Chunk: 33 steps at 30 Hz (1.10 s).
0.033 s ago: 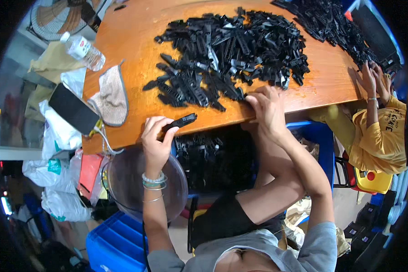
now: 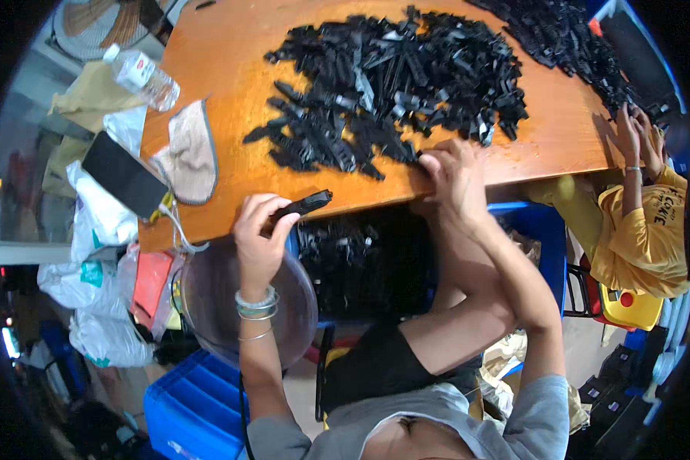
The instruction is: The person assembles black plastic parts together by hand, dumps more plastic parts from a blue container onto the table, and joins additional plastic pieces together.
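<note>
Pinched between the thumb and fingers of my left hand [image 2: 261,226] is a long, narrow black plastic part [image 2: 307,205], held over the table's near edge. Its far end points right. My right hand [image 2: 456,172] rests at the near edge of the pile of black plastic parts [image 2: 406,84]. Its fingers are curled and closed, with a dark bit at the thumb tip; I cannot make out what it is. The pile spreads over the middle of the orange wooden table [image 2: 241,46], its parts lying in all directions.
A dark phone [image 2: 125,175], a cloth [image 2: 192,153] and a plastic bottle [image 2: 146,79] lie at the left. Below the table edge stand a clear round tub [image 2: 230,322] and a dark bin [image 2: 368,276] of parts. A co-worker in a yellow shirt [image 2: 644,238] handles another black pile [image 2: 567,46] at right.
The view has shifted slightly. The black part in my left hand has turned a little about its length; my right hand stays by the pile's near edge.
</note>
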Tool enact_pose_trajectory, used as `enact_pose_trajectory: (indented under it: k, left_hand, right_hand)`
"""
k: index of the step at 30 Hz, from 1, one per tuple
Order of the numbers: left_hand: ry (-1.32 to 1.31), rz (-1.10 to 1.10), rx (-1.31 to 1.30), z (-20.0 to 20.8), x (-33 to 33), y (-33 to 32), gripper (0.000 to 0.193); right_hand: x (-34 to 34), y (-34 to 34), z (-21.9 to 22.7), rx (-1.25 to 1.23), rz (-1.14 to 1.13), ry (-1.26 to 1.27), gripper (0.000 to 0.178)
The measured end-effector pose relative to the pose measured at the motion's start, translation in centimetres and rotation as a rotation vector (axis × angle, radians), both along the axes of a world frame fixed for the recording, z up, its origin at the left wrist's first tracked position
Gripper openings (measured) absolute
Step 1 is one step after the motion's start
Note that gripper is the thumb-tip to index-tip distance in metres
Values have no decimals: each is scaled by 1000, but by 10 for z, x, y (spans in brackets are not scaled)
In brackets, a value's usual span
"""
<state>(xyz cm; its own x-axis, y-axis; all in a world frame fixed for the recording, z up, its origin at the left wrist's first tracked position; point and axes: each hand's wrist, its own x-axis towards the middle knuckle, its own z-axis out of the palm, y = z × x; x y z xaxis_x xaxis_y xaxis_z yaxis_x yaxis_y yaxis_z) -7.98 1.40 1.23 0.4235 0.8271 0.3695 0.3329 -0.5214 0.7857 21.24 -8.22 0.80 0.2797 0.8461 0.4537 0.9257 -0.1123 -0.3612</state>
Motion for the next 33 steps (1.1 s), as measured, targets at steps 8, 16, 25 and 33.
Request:
enact_pose_trajectory:
  k: [8,16,25,33]
  left_hand:
    - [101,234,-829,-82,-160,-51,16]
    - [-64,104,-482,-53,-92,-63,16]
    - [2,-163,246,-7,74,-16,16]
    - [20,-216,197,-5,77,-11,17]
  right_hand:
    - [9,-4,13,-93,35,155,22]
    - [13,-12,20,-132,2,355,20]
    - [-17,-16,26,-118,291,555,29]
    - [-14,-13,21,-186,255,813,25]
